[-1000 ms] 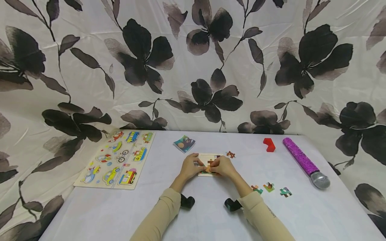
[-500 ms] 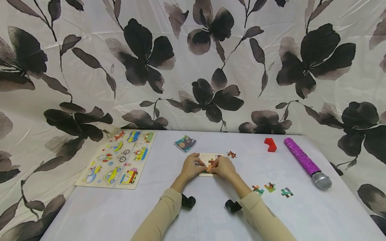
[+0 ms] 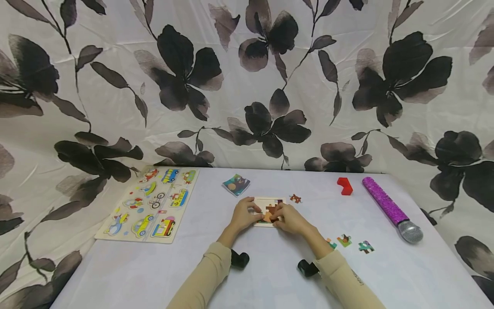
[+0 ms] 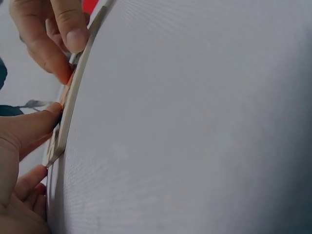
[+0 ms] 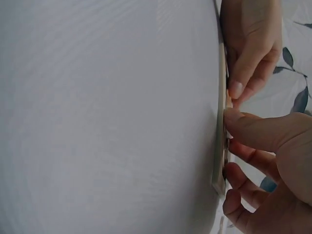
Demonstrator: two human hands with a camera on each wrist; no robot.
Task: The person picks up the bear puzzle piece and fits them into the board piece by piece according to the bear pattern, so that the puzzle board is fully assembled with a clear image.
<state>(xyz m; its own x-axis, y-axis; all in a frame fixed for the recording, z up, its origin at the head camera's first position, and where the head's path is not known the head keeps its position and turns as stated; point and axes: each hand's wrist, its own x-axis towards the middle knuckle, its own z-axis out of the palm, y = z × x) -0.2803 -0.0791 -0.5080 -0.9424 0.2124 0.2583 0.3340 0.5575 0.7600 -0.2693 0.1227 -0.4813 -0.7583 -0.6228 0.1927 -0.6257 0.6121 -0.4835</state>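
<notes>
A small wooden jigsaw board (image 3: 266, 200) with brown and orange pieces (image 3: 268, 214) lies between both hands. My left hand (image 3: 245, 214) holds the board's left side, thumb (image 4: 48, 115) on the pieces and a lower finger at the board's edge. My right hand (image 3: 290, 219) touches the right half. In the right wrist view, its thumb (image 5: 243, 124) presses at the pieces while the other fingertips rest apart from it along the board. A brown jigsaw piece (image 3: 295, 198) lies just past the board's right corner. The hands cover part of the picture.
Loose jigsaw pieces (image 3: 344, 240) lie to the right, one partly hidden by the right forearm. A picture card (image 3: 236, 185) sits behind the board. A vehicle puzzle board (image 3: 154, 204) is at left; a red block (image 3: 344, 186) and a pink glitter microphone (image 3: 386, 204) are at right.
My right hand has shifted slightly right and down, drawing back from the left fingertips and uncovering more orange and brown pieces. My left hand has stayed in place on the board.
</notes>
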